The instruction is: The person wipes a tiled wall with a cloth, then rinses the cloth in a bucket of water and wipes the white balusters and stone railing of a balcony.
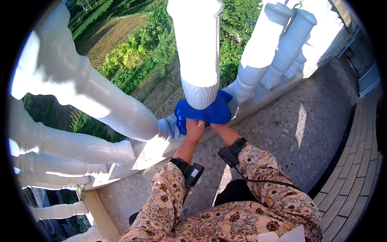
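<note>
A blue cloth [199, 113] is wrapped around the lower part of a white baluster [199, 60], just below its fluted section. My left hand [195, 129] presses into the cloth from the near side, its fingers covered by the fabric. To its right, my right hand [219, 127] also reaches under the cloth, with only its back edge and wrist showing. One end of the cloth hangs down on the left, near the base rail [151, 152]. The foot of the baluster is hidden behind the cloth and my hands.
More white balusters stand left [121, 106] and right [258, 51] along the curved rail. Behind me on the right rises a brick-patterned tiled wall [352, 157]. The speckled floor [272, 121] lies below; greenery [145, 57] grows beyond the railing. A cable [266, 181] runs along my right sleeve.
</note>
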`<state>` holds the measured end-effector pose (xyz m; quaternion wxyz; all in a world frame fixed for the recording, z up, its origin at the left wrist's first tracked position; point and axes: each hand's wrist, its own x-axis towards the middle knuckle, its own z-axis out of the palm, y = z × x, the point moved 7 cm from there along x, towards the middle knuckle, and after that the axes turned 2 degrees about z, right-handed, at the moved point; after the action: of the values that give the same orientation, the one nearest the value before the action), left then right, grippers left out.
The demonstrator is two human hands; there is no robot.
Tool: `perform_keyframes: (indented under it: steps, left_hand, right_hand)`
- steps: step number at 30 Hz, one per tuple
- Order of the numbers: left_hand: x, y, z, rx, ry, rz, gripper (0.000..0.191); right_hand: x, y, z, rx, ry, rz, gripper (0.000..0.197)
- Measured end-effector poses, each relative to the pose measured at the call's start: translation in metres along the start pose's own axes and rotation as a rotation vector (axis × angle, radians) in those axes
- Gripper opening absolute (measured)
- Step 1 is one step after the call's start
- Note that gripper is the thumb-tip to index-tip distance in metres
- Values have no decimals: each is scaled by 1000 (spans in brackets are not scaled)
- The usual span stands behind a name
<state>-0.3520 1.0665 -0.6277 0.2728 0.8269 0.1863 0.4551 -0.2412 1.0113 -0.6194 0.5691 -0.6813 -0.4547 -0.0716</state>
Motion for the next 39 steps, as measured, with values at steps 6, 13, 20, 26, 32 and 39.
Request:
perform_keyframes:
  steps: [6, 13, 20, 26, 32, 39]
  left_hand:
    - [17, -2, -1, -253, -180, -187, 39]
    - [25, 5, -1, -208, -204, 9, 41]
    - [-37, -15, 8, 224, -287, -135, 54]
    - [-56, 5, -27, 156, -325, -77, 50]
    - [7, -17, -10, 58, -311, -274, 45]
    - [-49, -10, 17, 317, -118, -362, 42]
  right_hand:
    - [16, -7, -9, -30, -316, 213, 70]
    - [45, -28, -24, -63, -309, 108, 38]
    - [-29, 10, 0, 74, -121, 61, 38]
    - [-57, 19, -38, 76, -328, 24, 38]
    - [25, -11, -26, -79, -354, -12, 38]
    - [-13, 4, -59, 52, 160, -227, 20]
